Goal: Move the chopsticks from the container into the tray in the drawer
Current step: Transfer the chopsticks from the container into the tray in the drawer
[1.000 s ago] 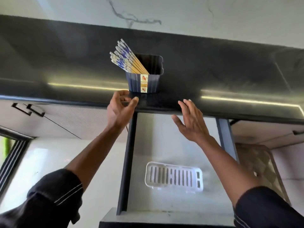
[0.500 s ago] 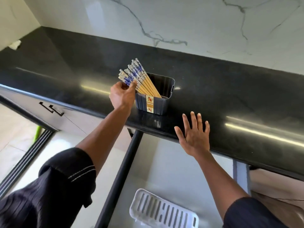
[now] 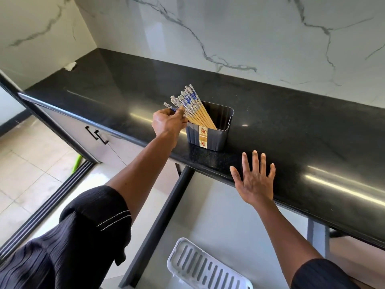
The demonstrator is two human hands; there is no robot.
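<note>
A dark grey ribbed container [image 3: 216,132] with a yellow label stands near the front edge of the black countertop [image 3: 291,130]. Several wooden chopsticks [image 3: 191,105] with blue-and-white patterned tops lean out of it toward the left. My left hand [image 3: 166,123] is at the container's left side, its fingers pinched on the patterned end of a chopstick that sticks out to the left. My right hand [image 3: 255,180] hovers flat and open over the counter's front edge. Below, a white slotted tray [image 3: 200,268] lies in the open drawer [image 3: 218,215].
The drawer's dark left rail [image 3: 158,230] runs down toward me. A marble wall [image 3: 229,34] backs the counter. Cabinet doors with black handles [image 3: 98,134] sit to the left, above a tiled floor [image 3: 23,167] with a green object. A white scrap [image 3: 70,65] lies in the far corner.
My view has risen from the counter edge to look down on the countertop. My left hand reached up to the chopstick tops and pinched one. My right hand lifted and spread over the counter edge.
</note>
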